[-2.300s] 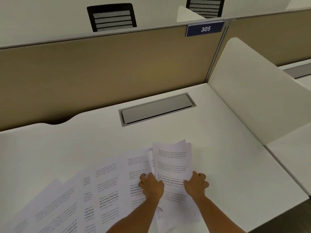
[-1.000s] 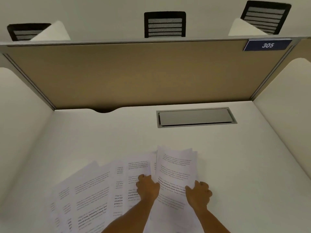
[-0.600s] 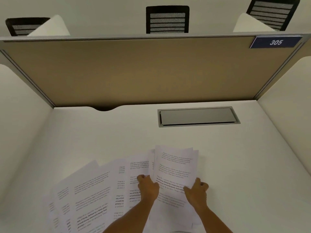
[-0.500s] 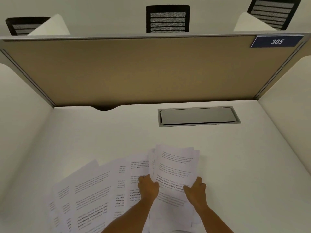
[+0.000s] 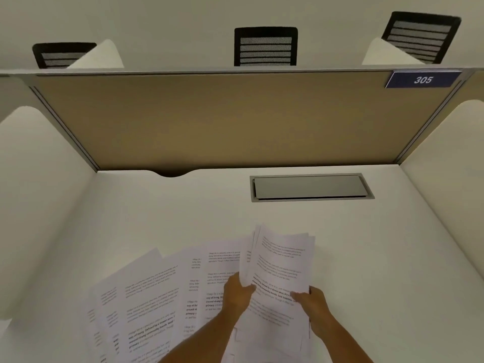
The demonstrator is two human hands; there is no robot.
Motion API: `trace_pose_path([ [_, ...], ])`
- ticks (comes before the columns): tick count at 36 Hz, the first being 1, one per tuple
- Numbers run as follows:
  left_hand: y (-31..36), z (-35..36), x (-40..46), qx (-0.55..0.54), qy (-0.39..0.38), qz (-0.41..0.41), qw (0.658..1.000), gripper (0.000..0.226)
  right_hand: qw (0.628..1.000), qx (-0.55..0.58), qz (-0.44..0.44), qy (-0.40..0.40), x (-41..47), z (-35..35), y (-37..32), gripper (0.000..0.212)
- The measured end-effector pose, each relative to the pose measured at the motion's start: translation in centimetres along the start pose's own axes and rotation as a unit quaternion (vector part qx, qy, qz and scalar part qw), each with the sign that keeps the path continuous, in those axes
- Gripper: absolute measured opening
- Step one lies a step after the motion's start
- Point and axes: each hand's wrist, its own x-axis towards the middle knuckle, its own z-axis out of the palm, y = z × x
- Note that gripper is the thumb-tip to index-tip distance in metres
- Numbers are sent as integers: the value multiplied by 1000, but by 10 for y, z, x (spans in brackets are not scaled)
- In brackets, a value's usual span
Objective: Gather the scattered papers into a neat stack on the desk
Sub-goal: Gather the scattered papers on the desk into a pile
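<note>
On the white desk, inside a carrel with tan back panel and curved white side screens; smooth matt top, grey metal cable flap set flush at rear right. Loose sheets lie fanned flat across the near left, overlapping, printed side up, thin and limp, long axes running roughly away from the person, leaning right. Bundle at near centre, long axis also pointing away, far end lifted and edges ragged, not squared; its far corners splay. Left hand closed on the bundle's left edge, thumb over the top sheet; right hand closed on its right edge, fingers curled underneath, I judge. Both hands pinch the same bundle, neither has a spare finger free. Key relation: the loose sheets lie wholly to the left of the bundle, just beside and partly under the left hand, so left hand is the nearer one to draw them in; right hand is well placed to steady the bundle. Gathering looks partly done, most sheets not yet collected
</note>
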Motion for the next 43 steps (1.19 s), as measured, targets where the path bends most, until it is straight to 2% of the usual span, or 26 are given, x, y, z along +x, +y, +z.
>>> trace_pose_path([
  [8,5,-35,-12,-73,35,54,995,44,997,-33,-63,-1,-14,10,-14,43],
  [15,-6,-72,-18,-70,88,41,993,43,993,-75,-79,-44,-24,53,-26,36],
  [24,-30,-94,-13,-36,132,-6,991,32,984,-149,-79,-56,-27,105,-26,32],
  [28,-39,-96,-7,-11,152,-26,988,24,976,-195,-80,-48,-24,118,-22,18],
  [34,-46,-92,5,72,172,-62,981,32,956,-282,-79,-4,-19,142,-13,15],
  [38,-45,-93,8,199,192,-115,954,49,896,-436,-45,71,-15,152,-10,40],
  [43,-46,-97,13,197,176,-157,952,58,902,-424,-5,76,-11,157,-11,55],
])
